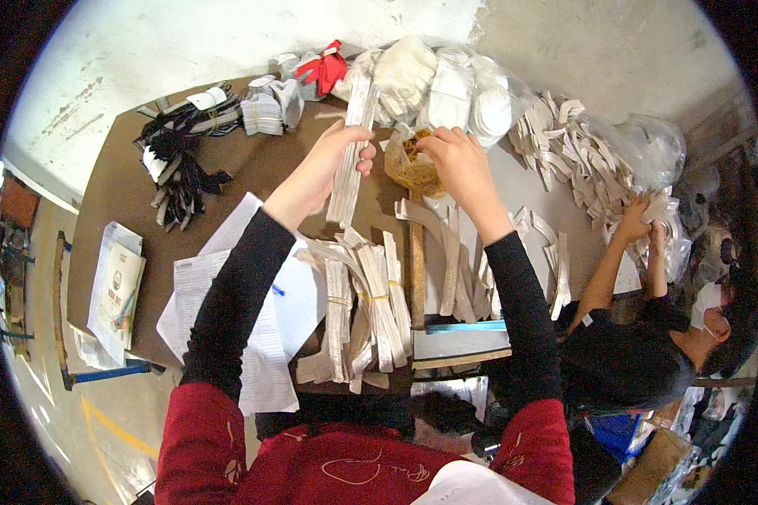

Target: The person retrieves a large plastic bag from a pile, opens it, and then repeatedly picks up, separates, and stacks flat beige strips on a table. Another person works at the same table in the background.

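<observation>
My left hand (338, 164) is closed round a bundle of long whitish fabric strips (345, 195), held upright over the table. Beside it, my right hand (463, 164) pinches its fingers at the mouth of a clear plastic bag of yellow rubber bands (414, 174); whatever is between the fingertips is hidden. Nearer to me lie several strip bundles (379, 307), some with yellow bands round their middles. More loose curved strips (452, 261) are spread below my right hand.
Black strips (177, 156) and stacked grey pieces (263, 114) lie at the far left. Printed papers (219, 295) and a booklet (118, 290) are at left. White bagged bundles (451, 88) line the wall. At right, a co-worker (632, 353) handles a strip pile (577, 156).
</observation>
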`<control>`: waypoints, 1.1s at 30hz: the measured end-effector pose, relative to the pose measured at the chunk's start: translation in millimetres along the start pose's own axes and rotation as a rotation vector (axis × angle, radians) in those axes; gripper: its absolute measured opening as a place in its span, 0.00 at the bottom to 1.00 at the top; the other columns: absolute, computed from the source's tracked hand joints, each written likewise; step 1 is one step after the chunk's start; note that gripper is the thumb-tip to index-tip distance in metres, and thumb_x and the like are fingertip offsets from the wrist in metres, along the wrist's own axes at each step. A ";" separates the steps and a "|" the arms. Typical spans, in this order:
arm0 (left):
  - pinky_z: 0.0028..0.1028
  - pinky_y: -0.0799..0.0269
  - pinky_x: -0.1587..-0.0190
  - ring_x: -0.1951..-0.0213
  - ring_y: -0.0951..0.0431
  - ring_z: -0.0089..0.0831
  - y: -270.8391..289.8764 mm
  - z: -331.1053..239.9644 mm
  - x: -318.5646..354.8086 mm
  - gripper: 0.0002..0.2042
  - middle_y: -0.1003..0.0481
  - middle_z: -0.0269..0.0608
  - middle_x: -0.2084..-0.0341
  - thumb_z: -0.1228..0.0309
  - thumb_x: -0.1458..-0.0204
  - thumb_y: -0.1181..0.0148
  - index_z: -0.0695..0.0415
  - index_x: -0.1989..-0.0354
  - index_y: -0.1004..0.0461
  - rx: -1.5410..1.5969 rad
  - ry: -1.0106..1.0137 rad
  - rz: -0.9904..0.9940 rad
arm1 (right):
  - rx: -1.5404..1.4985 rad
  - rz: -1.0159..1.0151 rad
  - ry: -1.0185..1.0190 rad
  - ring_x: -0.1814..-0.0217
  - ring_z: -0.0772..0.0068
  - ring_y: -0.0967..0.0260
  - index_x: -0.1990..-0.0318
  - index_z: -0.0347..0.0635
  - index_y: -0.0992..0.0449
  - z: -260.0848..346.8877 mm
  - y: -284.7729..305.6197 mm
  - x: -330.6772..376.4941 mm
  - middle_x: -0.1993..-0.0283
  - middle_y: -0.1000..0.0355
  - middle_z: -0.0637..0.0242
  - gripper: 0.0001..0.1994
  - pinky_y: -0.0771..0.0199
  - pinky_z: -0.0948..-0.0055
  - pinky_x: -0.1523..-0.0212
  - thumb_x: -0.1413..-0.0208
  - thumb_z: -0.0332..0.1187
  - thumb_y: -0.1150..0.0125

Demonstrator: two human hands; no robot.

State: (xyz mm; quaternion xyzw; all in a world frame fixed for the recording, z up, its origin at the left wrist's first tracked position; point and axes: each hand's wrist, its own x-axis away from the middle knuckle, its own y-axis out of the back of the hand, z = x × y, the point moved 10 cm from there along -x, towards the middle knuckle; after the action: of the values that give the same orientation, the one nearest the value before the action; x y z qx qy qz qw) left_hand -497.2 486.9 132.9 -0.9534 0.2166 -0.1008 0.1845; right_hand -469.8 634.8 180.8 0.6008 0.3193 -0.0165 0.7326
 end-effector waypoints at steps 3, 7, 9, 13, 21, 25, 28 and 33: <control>0.28 0.34 0.65 0.73 0.34 0.27 -0.2 -5.0 39.6 0.11 0.35 0.36 0.76 0.68 0.47 0.56 0.57 0.57 0.38 0.103 0.074 0.074 | 0.082 0.016 -0.049 0.56 0.63 0.32 0.64 0.47 0.20 -14.4 -21.6 -3.9 0.65 0.28 0.68 0.06 0.35 0.63 0.55 0.49 0.32 0.40; 0.29 0.33 0.64 0.72 0.33 0.29 2.6 -11.2 107.1 0.12 0.35 0.38 0.74 0.69 0.47 0.54 0.58 0.55 0.38 0.217 0.084 0.060 | 0.025 -0.073 -0.104 0.57 0.61 0.30 0.68 0.45 0.20 -20.0 -14.1 -9.7 0.65 0.29 0.65 0.05 0.32 0.61 0.57 0.50 0.33 0.39; 0.30 0.31 0.62 0.70 0.31 0.31 15.0 -5.3 134.8 0.13 0.32 0.42 0.72 0.71 0.46 0.54 0.59 0.53 0.38 0.288 0.072 -0.005 | -0.154 -0.187 -0.178 0.61 0.61 0.29 0.67 0.43 0.20 -30.1 -4.5 -11.6 0.65 0.27 0.64 0.04 0.31 0.65 0.59 0.49 0.31 0.39; 0.38 0.26 0.51 0.59 0.24 0.40 53.2 29.7 173.1 0.14 0.27 0.52 0.60 0.75 0.44 0.54 0.64 0.49 0.38 0.405 0.070 -0.159 | -0.322 -0.346 -0.223 0.65 0.68 0.27 0.65 0.39 0.21 -45.9 9.1 -10.2 0.65 0.24 0.64 0.04 0.29 0.71 0.63 0.45 0.28 0.41; 0.36 0.27 0.53 0.59 0.24 0.37 52.6 55.3 216.3 0.15 0.27 0.45 0.57 0.71 0.40 0.51 0.62 0.47 0.35 0.371 0.044 -0.220 | -1.257 -0.384 -0.691 0.72 0.83 0.33 0.52 0.37 0.26 -23.0 3.5 27.1 0.62 0.24 0.64 0.11 0.32 0.82 0.68 0.42 0.28 0.42; 0.29 0.30 0.57 0.64 0.27 0.27 35.0 53.0 219.4 0.13 0.27 0.38 0.59 0.70 0.39 0.53 0.59 0.47 0.34 0.323 -0.035 -0.144 | -1.718 -0.226 -0.794 0.76 0.84 0.35 0.53 0.37 0.29 77.4 -1.3 63.2 0.55 0.25 0.59 0.10 0.32 0.82 0.71 0.41 0.29 0.44; 0.26 0.30 0.59 0.63 0.27 0.25 23.5 42.8 220.0 0.12 0.26 0.39 0.60 0.70 0.38 0.53 0.60 0.48 0.34 0.303 -0.113 -0.133 | -1.729 -0.131 -0.756 0.76 0.83 0.33 0.55 0.38 0.29 119.9 -14.6 96.4 0.49 0.27 0.56 0.11 0.30 0.81 0.71 0.41 0.33 0.43; 0.24 0.29 0.61 0.66 0.26 0.23 5.7 43.6 220.3 0.13 0.26 0.38 0.63 0.72 0.39 0.53 0.61 0.47 0.34 0.142 -0.148 -0.175 | -1.672 -0.015 -0.749 0.67 0.79 0.30 0.48 0.39 0.32 172.3 -26.2 127.0 0.48 0.28 0.57 0.18 0.29 0.81 0.71 0.42 0.38 0.41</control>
State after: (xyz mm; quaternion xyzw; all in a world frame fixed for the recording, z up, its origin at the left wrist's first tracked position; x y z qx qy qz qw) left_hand -292.3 396.4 115.6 -0.9580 0.1107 -0.0608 0.2573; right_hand -302.3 519.7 108.9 -0.1720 -0.0272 0.0217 0.9845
